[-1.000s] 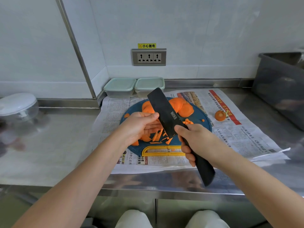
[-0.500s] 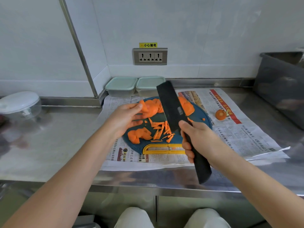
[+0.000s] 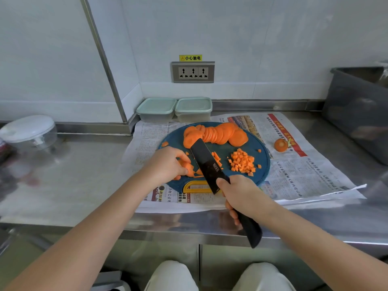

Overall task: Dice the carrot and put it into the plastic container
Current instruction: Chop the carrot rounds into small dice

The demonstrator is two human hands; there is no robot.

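Knife [image 3: 207,162] drops back onto the cutting board [image 3: 174,141]. Your left hand [image 3: 168,164] now curls its fingers over carrot strips [image 3: 189,168] there, and your right hand [image 3: 243,196] grips the handle. Dicing resumes (plastic container [image 3: 156,109] lidded).

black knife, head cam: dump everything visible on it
The knife is cleaver-style, matte black: a broad rectangular blade with a small pale logo on its flat, and a black handle. The right hand grips it where blade meets handle; the handle end juts past the edge of the counter. The blade slants forward-left over the blue cutting board, its far corner overlapping the carrot slices. The left hand holds carrot pieces left of it. Edge contact with the board is unclear.
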